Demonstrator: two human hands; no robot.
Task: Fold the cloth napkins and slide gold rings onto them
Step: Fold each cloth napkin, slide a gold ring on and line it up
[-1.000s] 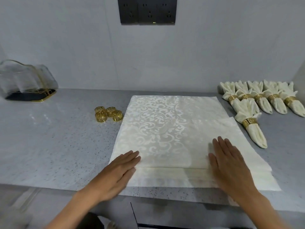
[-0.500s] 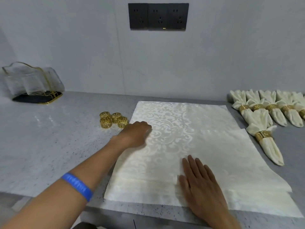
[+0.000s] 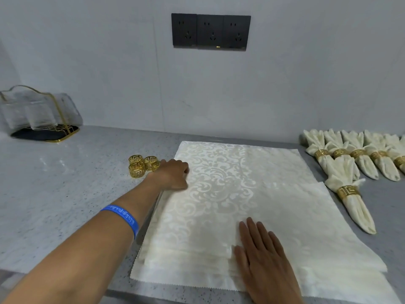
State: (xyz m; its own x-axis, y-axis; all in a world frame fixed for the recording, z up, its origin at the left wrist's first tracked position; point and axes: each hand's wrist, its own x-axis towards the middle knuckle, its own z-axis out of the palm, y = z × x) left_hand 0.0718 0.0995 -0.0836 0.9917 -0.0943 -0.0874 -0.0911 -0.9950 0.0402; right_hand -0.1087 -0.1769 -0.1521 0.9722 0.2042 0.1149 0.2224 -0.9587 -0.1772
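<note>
A stack of cream damask cloth napkins (image 3: 252, 194) lies flat on the grey counter in front of me. My left hand (image 3: 173, 174) reaches to the stack's far left edge, its fingers curled onto the top napkin there. My right hand (image 3: 260, 253) lies flat with straight fingers on the near part of the stack. Three loose gold rings (image 3: 142, 165) sit on the counter just left of my left hand. At the right lie several folded napkins with gold rings (image 3: 348, 191) on them.
A clear glass holder on a gold-rimmed dark base (image 3: 39, 115) stands at the back left. Black wall sockets (image 3: 211, 31) are on the wall above. The counter's front edge (image 3: 65, 279) runs close below my arms.
My left hand moved from the stack's near left corner up to its far left edge and curled its fingers. My right hand slid left along the near edge, still flat.
</note>
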